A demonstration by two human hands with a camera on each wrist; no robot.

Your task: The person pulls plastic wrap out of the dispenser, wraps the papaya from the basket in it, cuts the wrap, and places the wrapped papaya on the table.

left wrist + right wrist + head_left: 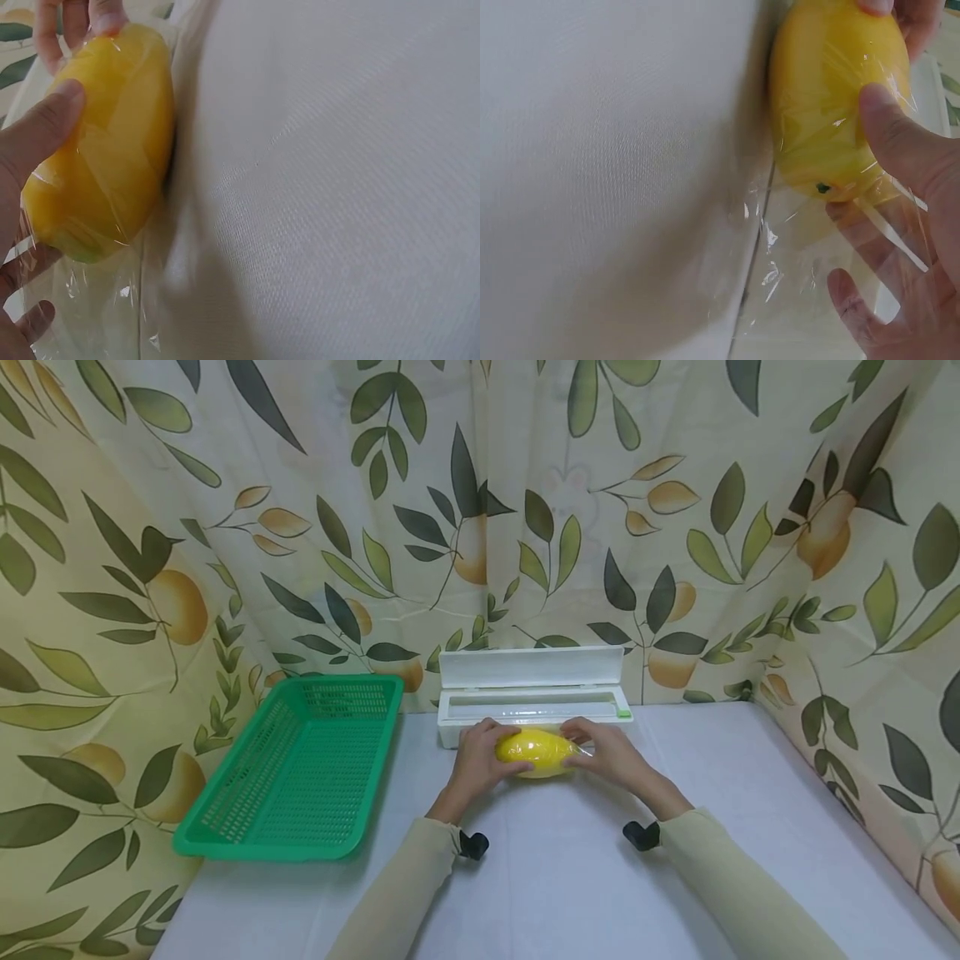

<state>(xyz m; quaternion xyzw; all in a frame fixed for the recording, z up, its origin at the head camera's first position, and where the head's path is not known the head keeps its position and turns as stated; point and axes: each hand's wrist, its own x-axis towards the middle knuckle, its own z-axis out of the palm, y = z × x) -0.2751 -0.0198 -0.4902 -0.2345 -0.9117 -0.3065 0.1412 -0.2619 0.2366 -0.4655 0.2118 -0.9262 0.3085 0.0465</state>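
Observation:
A long, mango-shaped yellow fruit lies sideways, covered in clear plastic film. My left hand grips its left end, with the thumb on the near side. At the fruit's right end my right hand holds it through the film, thumb in front. Loose film hangs past the greenish end in the left wrist view. In the right wrist view, film stretches beyond the end with a dark stem spot, over some of the right fingers. Just behind the fruit stands a white cling film box, its lid raised.
To the left is a green perforated plastic basket. A white cloth covers the table. Leaf-and-fruit patterned curtains close in the back and both sides. A small green slider sits at the box's right end.

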